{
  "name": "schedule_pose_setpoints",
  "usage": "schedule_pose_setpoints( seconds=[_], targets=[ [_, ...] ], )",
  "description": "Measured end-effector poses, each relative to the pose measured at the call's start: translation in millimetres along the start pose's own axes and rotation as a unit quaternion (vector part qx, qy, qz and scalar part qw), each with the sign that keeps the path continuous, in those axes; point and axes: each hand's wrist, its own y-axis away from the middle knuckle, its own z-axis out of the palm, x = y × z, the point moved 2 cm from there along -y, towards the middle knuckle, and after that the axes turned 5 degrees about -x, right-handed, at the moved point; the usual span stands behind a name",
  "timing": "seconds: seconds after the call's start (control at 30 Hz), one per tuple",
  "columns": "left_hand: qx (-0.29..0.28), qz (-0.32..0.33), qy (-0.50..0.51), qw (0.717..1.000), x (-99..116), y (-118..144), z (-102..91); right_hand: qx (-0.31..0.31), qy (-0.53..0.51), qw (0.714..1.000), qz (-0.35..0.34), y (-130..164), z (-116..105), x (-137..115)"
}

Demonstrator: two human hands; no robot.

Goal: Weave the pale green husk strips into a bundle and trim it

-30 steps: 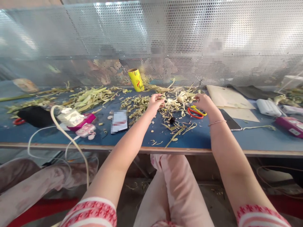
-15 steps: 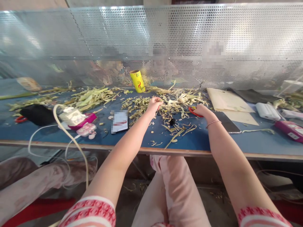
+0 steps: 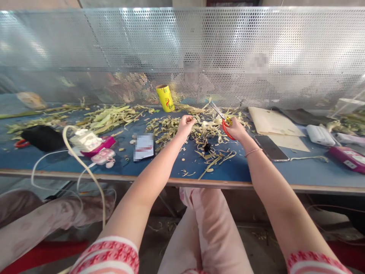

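Right hand (image 3: 236,131) has the red-handled scissors (image 3: 225,123) in a firm grip, blades lifted and pointing up-left over the pile of pale husk strips (image 3: 211,123). Left hand (image 3: 185,125), just left of the scissors, pinches a thin strip from that pile, fingers closed narrow. All of it sits over the blue tabletop (image 3: 256,167); a dark phone (image 3: 270,147) lies just right of the scissors, a yellow roll (image 3: 164,97) behind and left.

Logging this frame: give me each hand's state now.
Left hand: closed, pinching pale husk strips.
Right hand: closed on the red-handled scissors.
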Motion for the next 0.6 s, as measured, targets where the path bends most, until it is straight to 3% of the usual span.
schedule_pose_setpoints(
  seconds=[0.13,0.23,0.4,0.6],
  targets=[
    [0.0,0.028,0.027,0.999,-6,-5,-0.3,-0.052,-0.098,0.99,-0.083,7,15,-16],
    [-0.001,0.062,0.041,0.997,-5,-7,-1.7,-0.101,-0.109,0.98,-0.131,10,26,-22],
    [-0.009,0.089,0.014,0.996,-7,-10,-3.7,-0.143,-0.107,0.974,-0.142,13,39,-25],
    [-0.014,0.11,-0.037,0.993,-15,-14,-2.4,-0.147,-0.094,0.974,-0.144,13,43,-27]
  ],
)
